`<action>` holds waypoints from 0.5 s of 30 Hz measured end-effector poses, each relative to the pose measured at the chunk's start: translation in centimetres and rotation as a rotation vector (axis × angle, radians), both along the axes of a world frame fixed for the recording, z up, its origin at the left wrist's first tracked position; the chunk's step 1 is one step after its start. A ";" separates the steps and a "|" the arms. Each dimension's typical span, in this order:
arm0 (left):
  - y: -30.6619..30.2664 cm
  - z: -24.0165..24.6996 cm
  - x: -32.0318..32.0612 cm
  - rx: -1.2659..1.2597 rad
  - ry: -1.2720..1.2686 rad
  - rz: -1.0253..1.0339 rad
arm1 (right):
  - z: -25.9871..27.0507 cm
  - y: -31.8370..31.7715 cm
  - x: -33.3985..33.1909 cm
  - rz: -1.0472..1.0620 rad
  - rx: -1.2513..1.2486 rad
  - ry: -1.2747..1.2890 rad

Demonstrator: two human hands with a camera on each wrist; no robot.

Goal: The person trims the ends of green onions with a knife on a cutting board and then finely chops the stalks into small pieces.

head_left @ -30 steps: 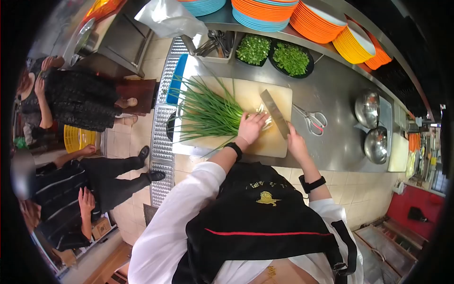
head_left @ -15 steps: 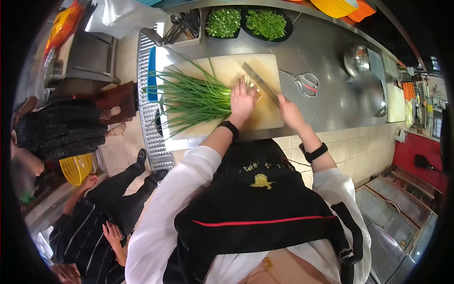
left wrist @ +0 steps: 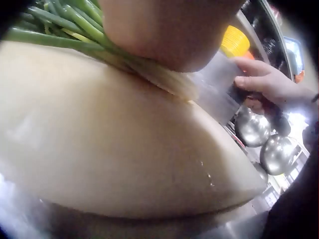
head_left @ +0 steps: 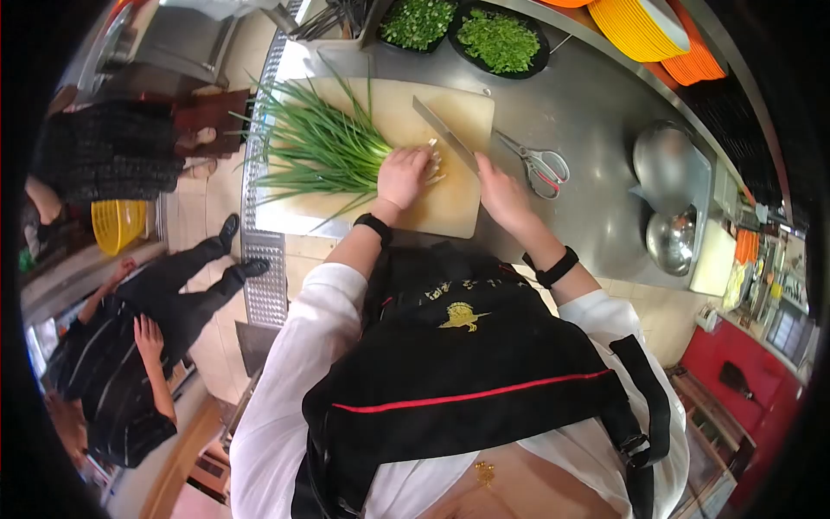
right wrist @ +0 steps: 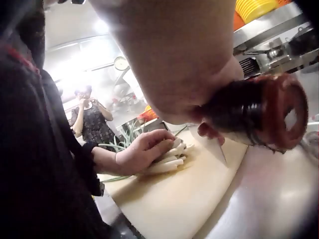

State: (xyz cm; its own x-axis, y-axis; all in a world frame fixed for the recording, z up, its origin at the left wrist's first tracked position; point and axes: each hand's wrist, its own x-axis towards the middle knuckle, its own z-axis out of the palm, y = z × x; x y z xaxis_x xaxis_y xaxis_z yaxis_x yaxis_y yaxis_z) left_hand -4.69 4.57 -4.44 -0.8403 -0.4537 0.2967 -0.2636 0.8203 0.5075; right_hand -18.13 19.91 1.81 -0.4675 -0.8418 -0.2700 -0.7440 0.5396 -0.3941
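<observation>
A bunch of scallions (head_left: 324,143) lies across the cutting board (head_left: 451,208), long green leaves fanning out to the left. My left hand (head_left: 403,177) holds the bunch near its white root ends, fingers curled over the stalks. The white ends (right wrist: 172,162) stick out past the fingers in the right wrist view. My right hand (head_left: 503,192) grips a cleaver (head_left: 445,132) by its dark handle (right wrist: 241,112). Its blade slants over the board, just right of the white ends. In the left wrist view, the cleaver blade (left wrist: 215,92) stands beyond the ends.
Kitchen scissors (head_left: 540,169) lie on the steel counter right of the board. Two dark dishes of chopped greens (head_left: 497,41) sit at the back. Metal bowls (head_left: 671,240) stand at the right, and yellow plates (head_left: 640,30) are stacked on the shelf. Two people (head_left: 121,372) are at the left.
The head view has shifted, so the board appears farther left. My left hand's fingers are more curled over the scallions than before. The right hand keeps the cleaver beside the white ends.
</observation>
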 end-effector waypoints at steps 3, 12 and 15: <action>0.1 -0.3 -0.1 -0.070 0.068 0.001 | 0.1 -0.3 -0.4 0.056 -0.014 -0.005; 0.1 -0.4 0.1 -0.127 0.028 0.003 | 1.3 0.3 -0.7 -0.188 -0.126 -0.042; 0.1 -0.6 0.1 -0.121 0.053 0.007 | 0.7 2.8 -2.2 -0.212 -0.222 -0.156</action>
State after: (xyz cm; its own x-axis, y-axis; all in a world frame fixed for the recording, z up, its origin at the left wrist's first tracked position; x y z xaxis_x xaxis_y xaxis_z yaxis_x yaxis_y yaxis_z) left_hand -4.57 4.67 -5.05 -0.8189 -0.4172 0.3941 -0.2445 0.8749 0.4181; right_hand -20.30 22.76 2.48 -0.6057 -0.7766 -0.1733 -0.5463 0.5642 -0.6190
